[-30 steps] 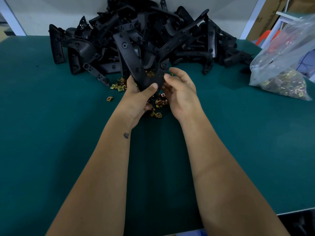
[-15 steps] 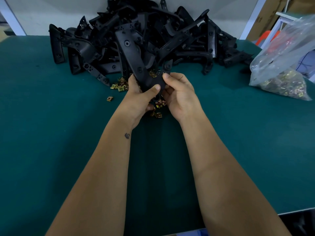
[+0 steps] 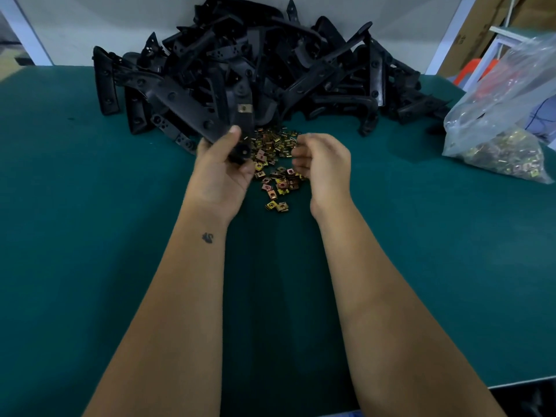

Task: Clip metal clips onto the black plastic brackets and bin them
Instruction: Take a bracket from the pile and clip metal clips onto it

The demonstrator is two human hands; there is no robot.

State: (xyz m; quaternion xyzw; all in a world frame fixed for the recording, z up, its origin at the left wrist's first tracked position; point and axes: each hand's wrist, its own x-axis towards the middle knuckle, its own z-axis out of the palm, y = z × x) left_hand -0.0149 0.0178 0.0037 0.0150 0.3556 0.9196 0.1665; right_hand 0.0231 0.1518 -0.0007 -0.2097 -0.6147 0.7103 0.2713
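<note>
- Green table (image 3: 75, 236) across the whole view, white wall behind it.
- At the far middle, a big heap of black brackets (image 3: 301, 70), reaching from far left of centre to near the right side, resting on the table against the wall.
- Left hand (image 3: 219, 173) raised just in front of the heap, thumb and fingers curled round the lower end of one black bracket (image 3: 240, 121).
- That bracket standing nearly upright above the hand, overlapping the heap in view; one metal clip (image 3: 244, 108) seated on its upper part.
- Small dark mark (image 3: 207, 238) on the left forearm, below the wrist.
- Between the two hands and just beyond them, a loose scatter of gold-coloured clips (image 3: 276, 170) lying on the table, its far edge at the foot of the heap.
- Right hand (image 3: 323, 165) apart from the left, hovering over the right edge of the scatter, fingers curled inward; whether a clip sits between the fingertips cannot be told.
- Far right, a clear plastic bag (image 3: 508, 94) slumped on the table, with more clips (image 3: 505, 158) gathered in its bottom.
- Behind the bag, cardboard boxes (image 3: 481, 31) and a white frame (image 3: 508, 37).
</note>
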